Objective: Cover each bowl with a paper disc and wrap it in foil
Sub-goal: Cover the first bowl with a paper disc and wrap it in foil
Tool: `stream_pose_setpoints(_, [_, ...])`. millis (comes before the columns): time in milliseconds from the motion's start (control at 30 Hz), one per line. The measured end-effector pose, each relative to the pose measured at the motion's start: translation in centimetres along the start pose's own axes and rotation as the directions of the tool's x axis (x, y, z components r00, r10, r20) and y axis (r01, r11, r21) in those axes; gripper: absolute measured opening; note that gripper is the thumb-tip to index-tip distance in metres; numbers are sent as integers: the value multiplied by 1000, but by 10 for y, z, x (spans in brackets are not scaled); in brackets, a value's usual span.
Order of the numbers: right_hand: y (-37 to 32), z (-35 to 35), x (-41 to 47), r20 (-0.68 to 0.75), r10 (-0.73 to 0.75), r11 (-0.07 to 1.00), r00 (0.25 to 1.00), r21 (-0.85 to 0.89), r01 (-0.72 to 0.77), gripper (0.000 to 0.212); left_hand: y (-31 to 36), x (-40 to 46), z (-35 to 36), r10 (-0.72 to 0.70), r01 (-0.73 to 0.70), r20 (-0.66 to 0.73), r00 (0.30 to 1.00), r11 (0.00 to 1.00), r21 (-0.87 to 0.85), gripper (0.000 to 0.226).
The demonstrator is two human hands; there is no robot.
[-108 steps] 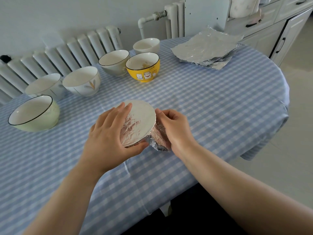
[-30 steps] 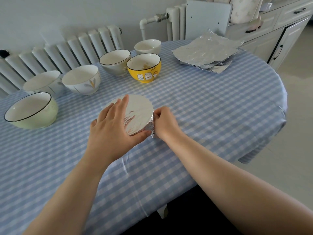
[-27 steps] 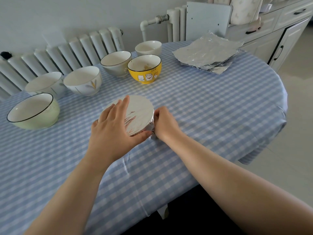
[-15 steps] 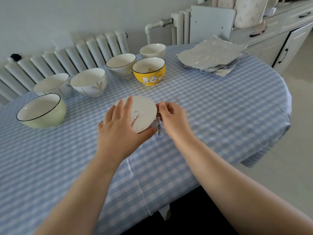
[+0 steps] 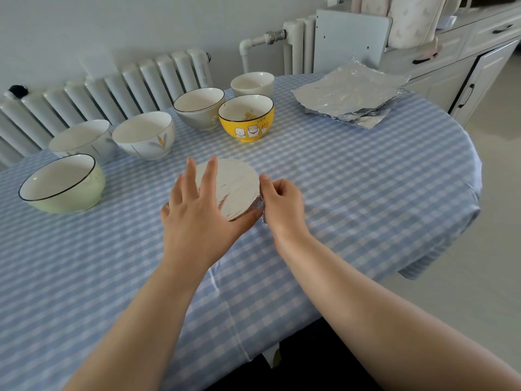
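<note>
we have the foil-wrapped bowl [image 5: 236,190] in front of the yellow bowl [image 5: 246,118], our left hand [image 5: 197,210] spread flat on its top and our right hand [image 5: 282,201] pinching foil at its right rim, nearer the loose edge.
</note>
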State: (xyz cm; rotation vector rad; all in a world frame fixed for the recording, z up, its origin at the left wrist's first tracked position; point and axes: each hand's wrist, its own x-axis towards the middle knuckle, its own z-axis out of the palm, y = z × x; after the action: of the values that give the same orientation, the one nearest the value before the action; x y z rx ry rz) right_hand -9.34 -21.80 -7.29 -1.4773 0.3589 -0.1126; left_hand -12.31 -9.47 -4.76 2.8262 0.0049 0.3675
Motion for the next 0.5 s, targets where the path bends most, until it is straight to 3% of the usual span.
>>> stream_pose_setpoints(267, [4,2,3,-18,-15,997,1000,-71,14,26,-3,0,2,21,-23,-34,999,999,-30,117])
stream_pose_setpoints(400, [6,4,2,-50,-5,1000,999,2,5,10,-3,0,3,30,-31,-42,999,999,-30,117])
stream_pose_setpoints(500, [8,6,3,-46,0,1000,999,21,0,15,-4,1,2,36,-37,-41,999,999,-28,116])
